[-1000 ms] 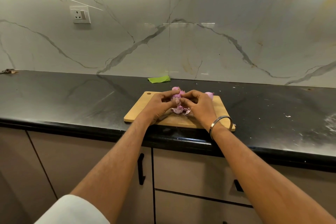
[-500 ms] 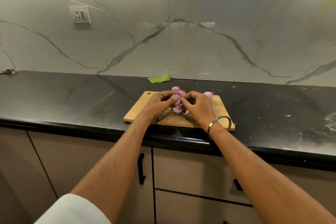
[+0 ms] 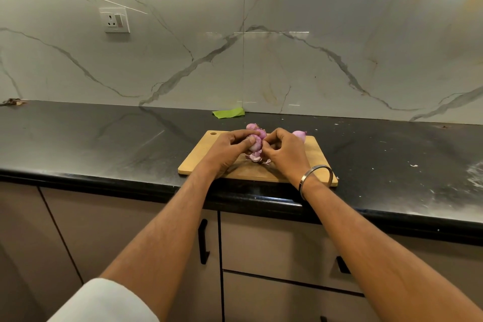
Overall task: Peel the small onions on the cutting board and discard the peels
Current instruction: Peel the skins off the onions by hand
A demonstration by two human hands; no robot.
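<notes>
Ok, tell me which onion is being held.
The onion between both hands: the left hand grips it, the right hand picks at it. The other onions lie untouched behind.

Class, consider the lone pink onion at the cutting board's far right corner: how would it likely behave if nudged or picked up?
The lone onion looks rounded and smooth, so it would probably roll when nudged, perhaps off the cutting board, since it sits near the edge. Being small, it is likely light. Its shiny surface may be slippery.

The board (image 3: 317,157) is pale matt wood. The counter (image 3: 104,144) is black polished stone, smeared and dusty at the right. The wall (image 3: 261,60) is glossy veined marble. The bangle (image 3: 315,178) is shiny metal. The onions (image 3: 254,142) have smooth, papery pink skin.
</notes>
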